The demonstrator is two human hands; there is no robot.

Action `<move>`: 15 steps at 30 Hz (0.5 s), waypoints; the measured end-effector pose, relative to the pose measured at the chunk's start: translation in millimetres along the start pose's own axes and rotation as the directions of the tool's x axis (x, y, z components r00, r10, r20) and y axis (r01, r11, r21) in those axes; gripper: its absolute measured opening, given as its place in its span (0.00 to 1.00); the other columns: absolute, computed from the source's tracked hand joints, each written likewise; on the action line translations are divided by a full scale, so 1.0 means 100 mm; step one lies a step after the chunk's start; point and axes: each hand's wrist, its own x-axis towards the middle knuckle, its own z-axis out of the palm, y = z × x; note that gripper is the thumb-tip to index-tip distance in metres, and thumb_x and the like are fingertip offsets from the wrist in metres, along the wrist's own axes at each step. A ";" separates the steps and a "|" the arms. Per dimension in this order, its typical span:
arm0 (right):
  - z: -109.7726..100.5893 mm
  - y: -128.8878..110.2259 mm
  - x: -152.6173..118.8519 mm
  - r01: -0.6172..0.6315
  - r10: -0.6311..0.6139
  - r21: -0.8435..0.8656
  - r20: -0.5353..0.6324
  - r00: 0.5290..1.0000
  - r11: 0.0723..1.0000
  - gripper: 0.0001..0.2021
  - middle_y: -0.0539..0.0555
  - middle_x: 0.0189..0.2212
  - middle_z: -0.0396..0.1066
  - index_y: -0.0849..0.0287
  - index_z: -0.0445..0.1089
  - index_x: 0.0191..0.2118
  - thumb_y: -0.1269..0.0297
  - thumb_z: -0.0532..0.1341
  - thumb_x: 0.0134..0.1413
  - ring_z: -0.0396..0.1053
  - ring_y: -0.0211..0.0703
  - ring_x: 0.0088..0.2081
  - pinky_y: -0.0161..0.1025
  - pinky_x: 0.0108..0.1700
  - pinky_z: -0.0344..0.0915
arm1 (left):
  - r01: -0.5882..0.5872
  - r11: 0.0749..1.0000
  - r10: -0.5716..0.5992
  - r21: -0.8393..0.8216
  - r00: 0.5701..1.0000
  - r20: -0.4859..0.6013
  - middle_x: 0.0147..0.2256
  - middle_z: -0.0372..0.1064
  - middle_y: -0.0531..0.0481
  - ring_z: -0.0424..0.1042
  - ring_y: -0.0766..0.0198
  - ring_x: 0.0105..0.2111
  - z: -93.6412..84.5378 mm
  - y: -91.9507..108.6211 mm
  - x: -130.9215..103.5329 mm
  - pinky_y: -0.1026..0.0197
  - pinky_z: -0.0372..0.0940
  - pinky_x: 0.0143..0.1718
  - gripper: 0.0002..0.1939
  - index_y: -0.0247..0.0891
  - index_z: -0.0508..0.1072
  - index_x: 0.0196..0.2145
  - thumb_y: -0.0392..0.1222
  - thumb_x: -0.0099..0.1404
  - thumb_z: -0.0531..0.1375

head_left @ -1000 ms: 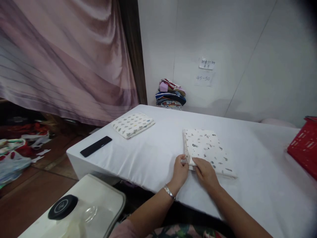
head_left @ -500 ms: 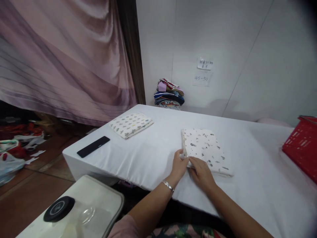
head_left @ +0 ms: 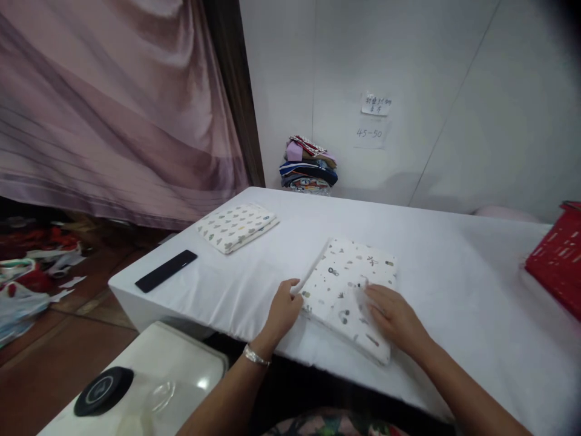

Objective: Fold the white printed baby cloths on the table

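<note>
A folded white cloth (head_left: 336, 303) with small grey and green prints lies at a slant near the table's front edge. At its left corner is my left hand (head_left: 282, 312), thumb and forefinger apart beside the cloth's edge; a silver bracelet circles that wrist. My right hand (head_left: 397, 318) rests on the cloth's right part, fingers stretched over the top layer, where a small crease shows at the fingertips. Its thumb is partly tucked beneath the hand. Farther left lies a second folded white cloth (head_left: 238, 225) with a grey-green cactus-like print.
A black phone-like slab (head_left: 166, 270) lies on the white-covered table (head_left: 458, 303) at left. A red basket (head_left: 558, 260) stands at the right edge. Folded fabrics (head_left: 308, 163) are stacked behind the table. A white lid-like surface with a black knob (head_left: 104, 390) stands at lower left.
The printed cloth has turned and come closer to the front edge. My hands have moved apart: the left shifted left, the right moved from the near edge onto the cloth's top.
</note>
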 end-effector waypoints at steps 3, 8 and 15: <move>-0.02 0.28 -0.01 -0.256 0.256 0.012 -0.024 0.966 0.967 0.20 0.56 0.56 0.62 0.56 0.67 0.52 0.57 0.53 0.56 0.60 0.52 0.56 0.52 0.53 0.62 | -0.087 0.956 0.047 0.281 0.988 0.144 0.47 0.68 0.47 0.70 0.60 0.40 -0.15 0.17 0.19 0.59 0.62 0.44 0.19 0.40 0.68 0.47 0.38 0.57 0.55; 0.11 0.64 0.03 -0.643 0.655 0.188 0.000 0.756 0.742 0.33 0.62 0.55 0.63 0.60 0.57 0.60 0.47 0.54 0.51 0.64 0.55 0.52 0.48 0.48 0.64 | -0.241 0.891 0.196 0.385 0.969 0.152 0.49 0.67 0.47 0.67 0.58 0.46 -0.07 0.59 0.83 0.59 0.59 0.47 0.16 0.40 0.69 0.47 0.44 0.62 0.53; 0.24 0.84 0.30 -0.732 0.779 0.391 0.058 0.624 0.558 0.41 0.63 0.55 0.62 0.59 0.49 0.64 0.47 0.59 0.45 0.69 0.51 0.46 0.46 0.48 0.63 | -0.199 0.934 0.172 0.296 0.978 0.114 0.46 0.70 0.45 0.68 0.60 0.44 0.63 0.94 1.61 0.62 0.60 0.43 0.13 0.38 0.71 0.43 0.43 0.62 0.55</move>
